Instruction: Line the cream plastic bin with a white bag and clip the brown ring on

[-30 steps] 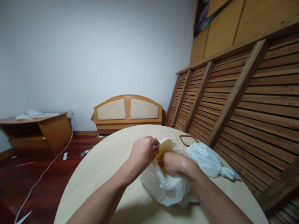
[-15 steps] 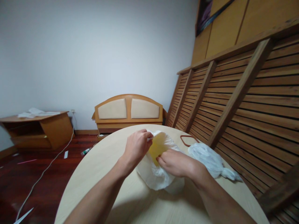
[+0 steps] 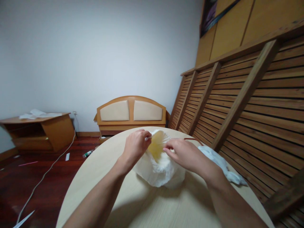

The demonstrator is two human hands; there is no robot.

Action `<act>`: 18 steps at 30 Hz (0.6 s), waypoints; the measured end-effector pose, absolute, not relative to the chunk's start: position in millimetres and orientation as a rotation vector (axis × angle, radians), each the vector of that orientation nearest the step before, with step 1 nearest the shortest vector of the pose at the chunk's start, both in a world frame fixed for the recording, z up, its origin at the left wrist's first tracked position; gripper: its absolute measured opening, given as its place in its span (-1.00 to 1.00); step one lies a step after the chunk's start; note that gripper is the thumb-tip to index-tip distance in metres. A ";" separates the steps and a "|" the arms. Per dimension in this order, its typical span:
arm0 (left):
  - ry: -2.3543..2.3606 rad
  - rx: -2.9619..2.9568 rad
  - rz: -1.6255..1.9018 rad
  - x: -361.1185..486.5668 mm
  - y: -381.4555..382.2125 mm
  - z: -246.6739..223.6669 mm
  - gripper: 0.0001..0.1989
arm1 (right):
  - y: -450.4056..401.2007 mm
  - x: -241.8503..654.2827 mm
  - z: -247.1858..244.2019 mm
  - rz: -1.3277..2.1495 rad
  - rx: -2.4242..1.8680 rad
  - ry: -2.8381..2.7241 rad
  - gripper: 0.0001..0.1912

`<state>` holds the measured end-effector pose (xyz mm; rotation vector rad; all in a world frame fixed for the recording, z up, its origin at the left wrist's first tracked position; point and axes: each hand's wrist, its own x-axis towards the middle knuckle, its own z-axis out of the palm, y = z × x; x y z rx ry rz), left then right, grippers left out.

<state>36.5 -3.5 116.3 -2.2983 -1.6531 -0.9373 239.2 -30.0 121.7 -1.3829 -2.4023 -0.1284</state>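
A white plastic bag (image 3: pixel 153 173) is draped over the rim of a round container on the table, its mouth facing up. The yellow inside (image 3: pixel 156 148) of the container shows through the opening. My left hand (image 3: pixel 136 143) pinches the bag's edge at the left of the opening. On the opposite side, my right hand (image 3: pixel 184 153) has thumb and fingers closed together at the right edge of the bag. Whether bag film lies between those fingertips is hard to make out. The container's outer wall is mostly hidden under the bag.
Another bundled white plastic bag (image 3: pixel 217 163) lies at the right of the round table (image 3: pixel 95 171), partly behind my right arm. A brown loop (image 3: pixel 190 139) rests beyond it. Wooden slats (image 3: pixel 228 104) lean close on the right. A cable (image 3: pixel 55 163) crosses the floor at left.
My right hand has risen out of the opening toward the right rim. My left hand has shifted slightly left and away. The bag and container have moved a little left and farther off.
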 end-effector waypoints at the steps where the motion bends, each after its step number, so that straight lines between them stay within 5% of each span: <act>1: -1.664 -2.302 -0.948 35.8 -3.7 117.3 -0.85 | -28.1 243.7 123.3 -0.197 -1.430 -2.297 -0.78; 18: -1.759 -2.486 -1.123 36.0 -9.0 120.8 -0.81 | -11.2 263.2 124.2 -0.067 -1.572 -2.060 -0.69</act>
